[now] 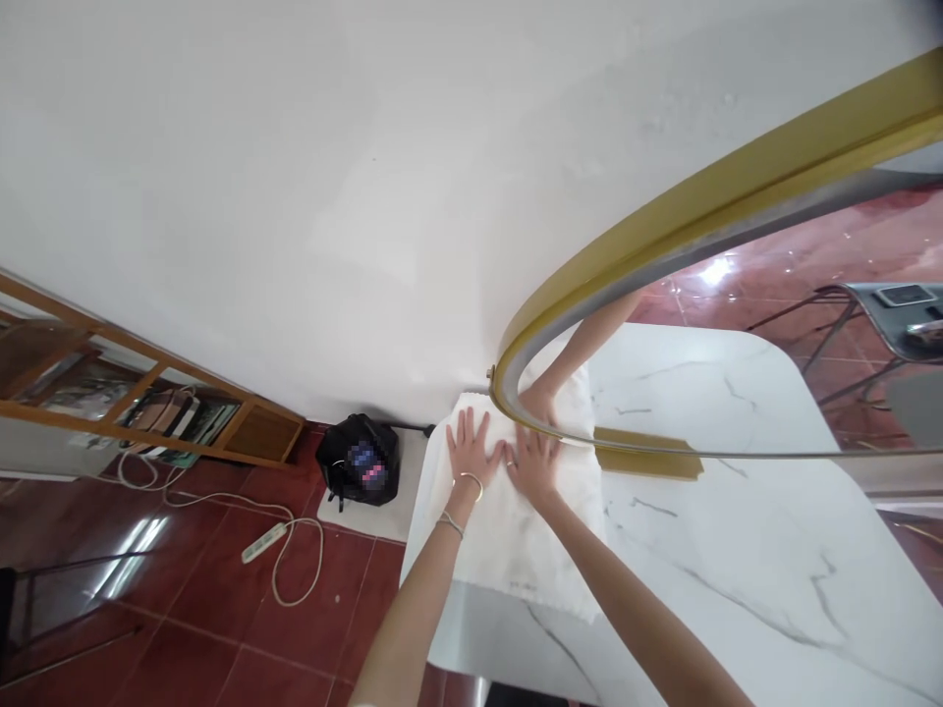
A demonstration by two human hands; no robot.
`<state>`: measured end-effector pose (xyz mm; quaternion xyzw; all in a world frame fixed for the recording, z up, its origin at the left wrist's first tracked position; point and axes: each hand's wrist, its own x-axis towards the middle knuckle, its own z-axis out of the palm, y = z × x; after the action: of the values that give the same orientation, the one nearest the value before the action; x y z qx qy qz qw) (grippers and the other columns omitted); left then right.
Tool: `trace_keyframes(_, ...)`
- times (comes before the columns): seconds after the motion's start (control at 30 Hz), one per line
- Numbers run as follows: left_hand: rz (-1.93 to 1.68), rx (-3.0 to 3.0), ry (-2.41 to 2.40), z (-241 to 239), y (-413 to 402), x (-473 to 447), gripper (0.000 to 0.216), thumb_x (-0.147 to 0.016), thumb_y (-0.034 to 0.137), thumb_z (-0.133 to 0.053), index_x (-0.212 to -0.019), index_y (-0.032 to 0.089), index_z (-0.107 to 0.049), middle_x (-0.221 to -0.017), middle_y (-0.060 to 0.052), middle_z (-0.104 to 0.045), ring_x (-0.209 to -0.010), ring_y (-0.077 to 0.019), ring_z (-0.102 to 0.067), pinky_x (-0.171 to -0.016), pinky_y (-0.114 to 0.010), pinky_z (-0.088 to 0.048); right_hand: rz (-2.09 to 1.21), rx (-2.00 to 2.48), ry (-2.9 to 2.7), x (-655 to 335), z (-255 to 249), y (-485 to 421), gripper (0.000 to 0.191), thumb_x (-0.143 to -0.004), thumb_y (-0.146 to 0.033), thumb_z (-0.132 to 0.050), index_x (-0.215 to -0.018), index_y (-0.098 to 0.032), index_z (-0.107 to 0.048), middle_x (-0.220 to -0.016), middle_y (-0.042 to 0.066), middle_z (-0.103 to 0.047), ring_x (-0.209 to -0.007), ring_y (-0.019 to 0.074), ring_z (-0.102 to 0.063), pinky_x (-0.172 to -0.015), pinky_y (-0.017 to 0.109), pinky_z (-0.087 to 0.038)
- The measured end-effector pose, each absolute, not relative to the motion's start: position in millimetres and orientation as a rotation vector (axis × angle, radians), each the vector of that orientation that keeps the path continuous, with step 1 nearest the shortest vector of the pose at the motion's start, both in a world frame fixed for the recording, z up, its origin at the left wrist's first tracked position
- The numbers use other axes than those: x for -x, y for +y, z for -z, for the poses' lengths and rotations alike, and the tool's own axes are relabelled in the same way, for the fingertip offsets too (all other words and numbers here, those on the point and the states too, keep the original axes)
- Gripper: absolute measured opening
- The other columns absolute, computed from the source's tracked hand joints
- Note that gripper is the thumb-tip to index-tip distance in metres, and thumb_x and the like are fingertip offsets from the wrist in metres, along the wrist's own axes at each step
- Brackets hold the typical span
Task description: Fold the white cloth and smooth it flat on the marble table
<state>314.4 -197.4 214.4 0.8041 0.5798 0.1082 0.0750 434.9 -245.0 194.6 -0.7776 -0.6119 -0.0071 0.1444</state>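
A white cloth (508,550) lies spread at the left end of the marble-patterned table (744,550), close to the wall. My left hand (471,460) rests flat on it, fingers spread, with bangles at the wrist. Beside it, my right hand (531,469) also presses flat on the cloth, a ring on one finger; the two hands nearly touch at the thumbs. Just beyond my right fingers is the lower edge of a gold-framed mirror (626,245), where a reflected hand and forearm (579,349) show. Neither of my hands grips anything.
A black bag (360,460) sits on the floor left of the table. A white power strip (263,542) with a looping cord lies on the red tiles. Farther left stands a wooden shelf (272,432) with books. The mirror juts over the table on the right.
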Motion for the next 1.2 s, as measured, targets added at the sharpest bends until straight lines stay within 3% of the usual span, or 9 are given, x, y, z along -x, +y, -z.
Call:
trace_keyframes(0.1,-0.299,-2.340,1.835,-216.7,-178.5,-304.7,0.060,-0.089,0.048,-0.046,-0.143,0.027,-0.035,-0.155,-0.009,-0.024,-0.144,-0.0264,-0.017,-0.116,-0.053,-0.013,-0.151,2.241,-1.809,-425.0,-197.8,-213.8,0.053,-0.094,-0.040,-0.033,-0.139,-0.013,-0.043,-0.129,0.022,-0.052,-0.119,0.0392,-0.045,-0.097,0.062,-0.027)
trace_keyframes(0.23,-0.295,-2.247,1.972,-217.0,-178.7,-284.7,0.061,-0.089,0.047,-0.046,-0.144,0.025,-0.035,-0.153,-0.010,-0.028,-0.143,-0.0272,-0.020,-0.115,-0.052,-0.016,-0.173,2.130,-1.896,-409.3,-201.9,-203.2,0.054,-0.095,-0.041,-0.031,-0.144,-0.018,-0.036,-0.143,0.018,-0.039,-0.130,0.0363,-0.035,-0.103,0.059,-0.022)
trace_keyframes(0.33,-0.314,-2.169,2.083,-215.0,-207.3,-265.2,0.061,-0.090,0.047,-0.045,-0.144,0.022,-0.034,-0.154,-0.011,-0.025,-0.143,-0.0280,-0.021,-0.114,-0.049,-0.021,-0.161,1.898,-2.050,-395.3,-203.1,-230.4,0.049,-0.096,-0.037,-0.031,-0.139,-0.017,-0.043,-0.147,0.013,-0.035,-0.135,0.0311,-0.028,-0.109,0.054,-0.016)
trace_keyframes(0.47,-0.360,-2.138,2.192,-209.6,-277.5,-239.7,0.058,-0.091,0.047,-0.043,-0.142,0.019,-0.039,-0.154,-0.014,-0.026,-0.142,-0.0288,-0.022,-0.113,-0.047,-0.025,-0.251,1.707,-2.191,-379.2,-201.9,-305.8,0.047,-0.096,-0.036,-0.033,-0.137,-0.016,-0.047,-0.144,0.012,-0.041,-0.131,0.0279,-0.035,-0.110,0.045,-0.022)
trace_keyframes(0.53,-0.388,-2.137,2.239,-206.1,-316.1,-230.9,0.058,-0.091,0.047,-0.041,-0.142,0.019,-0.039,-0.153,-0.014,-0.027,-0.142,-0.0288,-0.021,-0.113,-0.049,-0.024,-0.305,1.620,-2.261,-375.6,-203.5,-349.8,0.053,-0.094,-0.040,-0.038,-0.142,-0.018,-0.039,-0.149,0.012,-0.033,-0.133,0.0298,-0.032,-0.110,0.046,-0.022)
trace_keyframes(0.63,-0.447,-2.156,2.284,-201.8,-362.8,-226.1,0.058,-0.093,0.047,-0.037,-0.143,0.019,-0.036,-0.154,-0.014,-0.025,-0.143,-0.0290,-0.018,-0.114,-0.052,-0.021,-0.395,1.508,-2.353,-376.7,-210.3,-406.3,0.075,-0.087,-0.051,-0.047,-0.150,-0.023,-0.018,-0.156,0.011,-0.011,-0.141,0.0344,-0.015,-0.112,0.052,-0.015)
trace_keyframes(0.77,-0.510,-2.221,2.261,-199.7,-389.7,-232.9,0.060,-0.093,0.045,-0.035,-0.147,0.020,-0.029,-0.155,-0.014,-0.021,-0.144,-0.0304,-0.015,-0.113,-0.055,-0.019,-0.483,1.542,-2.340,-383.6,-217.3,-442.5,0.079,-0.087,-0.051,-0.046,-0.151,-0.027,-0.007,-0.157,0.007,-0.003,-0.143,0.0330,-0.008,-0.113,0.055,-0.011)
trace_keyframes(0.97,-0.506,-2.255,2.207,-198.3,-368.0,-246.3,0.057,-0.093,0.043,-0.034,-0.144,0.018,-0.034,-0.154,-0.015,-0.023,-0.144,-0.0297,-0.014,-0.113,-0.056,-0.018,-0.462,1.579,-2.296,-392.5,-210.7,-426.5,0.074,-0.090,-0.054,-0.041,-0.151,-0.030,-0.006,-0.157,0.005,-0.004,-0.144,0.0310,-0.008,-0.113,0.055,-0.013)
trace_keyframes(1.2,-0.506,-2.262,2.052,-202.9,-289.5,-275.5,0.056,-0.091,0.043,-0.040,-0.141,0.018,-0.039,-0.154,-0.014,-0.025,-0.144,-0.0288,-0.014,-0.114,-0.055,-0.016,-0.269,1.717,-2.194,-408.3,-200.4,-366.6,0.071,-0.090,-0.051,-0.045,-0.150,-0.030,-0.014,-0.156,0.007,-0.010,-0.143,0.0304,-0.012,-0.114,0.054,-0.012)
